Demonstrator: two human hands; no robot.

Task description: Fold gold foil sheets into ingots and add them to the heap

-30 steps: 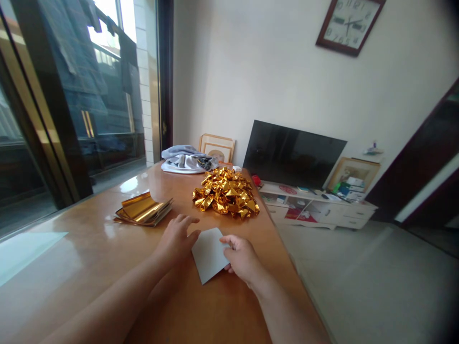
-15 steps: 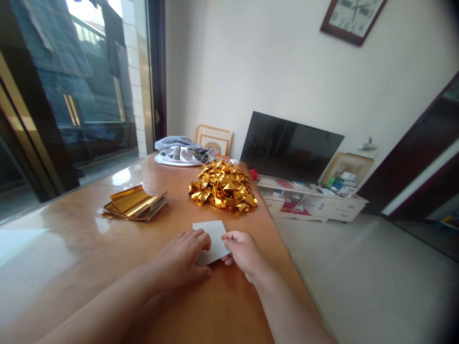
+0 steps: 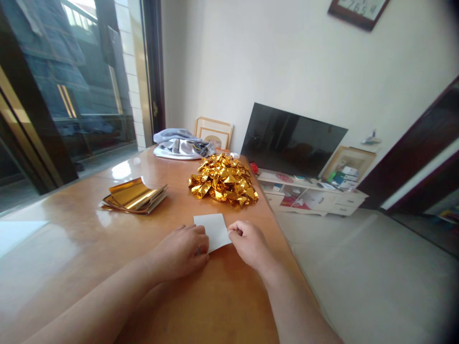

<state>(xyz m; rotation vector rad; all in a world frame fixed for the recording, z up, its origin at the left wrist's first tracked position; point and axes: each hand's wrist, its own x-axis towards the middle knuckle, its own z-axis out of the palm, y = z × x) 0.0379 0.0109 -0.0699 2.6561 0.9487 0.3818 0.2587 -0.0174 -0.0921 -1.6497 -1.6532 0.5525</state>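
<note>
A pale, nearly square sheet of paper [image 3: 214, 231] lies on the wooden table [image 3: 201, 306] between my hands. My left hand [image 3: 188, 249] is closed over its left edge, fingers curled and pressed together. With thumb and fingers pinched, my right hand [image 3: 247, 242] grips the right corner of the sheet. Beyond the paper rises a heap of folded gold foil pieces [image 3: 224, 180]. To the left is a loose stack of gold foil sheets [image 3: 134, 196], the top one curled up.
Grey cloth items [image 3: 181, 145] lie at the table's far end, with framed pictures [image 3: 214, 131] behind. The table's right edge runs beside my right arm. A television [image 3: 292, 141] stands on a white cabinet [image 3: 311, 198].
My left fingers have curled closer over the paper's left edge. My right hand has shifted slightly right, its fingers drawn together at the corner. The camera view has tilted down slightly.
</note>
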